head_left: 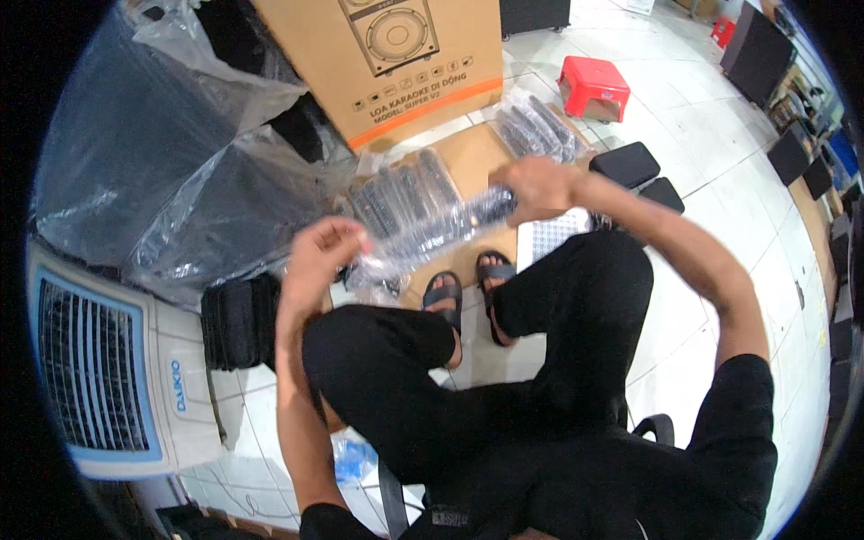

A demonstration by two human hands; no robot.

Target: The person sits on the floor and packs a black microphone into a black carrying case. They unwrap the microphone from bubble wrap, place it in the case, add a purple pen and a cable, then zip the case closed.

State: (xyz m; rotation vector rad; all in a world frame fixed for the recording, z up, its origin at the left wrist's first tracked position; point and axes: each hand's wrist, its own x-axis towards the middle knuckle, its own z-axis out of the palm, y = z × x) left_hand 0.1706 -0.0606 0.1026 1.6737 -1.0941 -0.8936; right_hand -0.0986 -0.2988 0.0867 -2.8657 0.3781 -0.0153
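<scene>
My right hand (540, 189) is closed round the dark end of a long, rod-like item in a clear plastic sleeve (441, 232), held aslant above my feet. The sleeve's loose end slopes down to the left, beside my left hand (326, 252). The left fingers are curled with the thumb and fingertips together; whether they pinch the plastic or something small is hidden. Behind the held item, several similar dark items in clear plastic (400, 193) lie in a row on a flat cardboard sheet (472, 148). Another wrapped bunch (537, 128) lies at its far right.
A large cardboard box (423, 72) stands beyond the sheet, and plastic-covered dark bulk (171, 171) fills the left. Below it are an air cooler (171, 378) and stacked black cases (238, 322). At right are black cases (625, 165), a white dotted sheet (549, 236) and a red stool (594, 79).
</scene>
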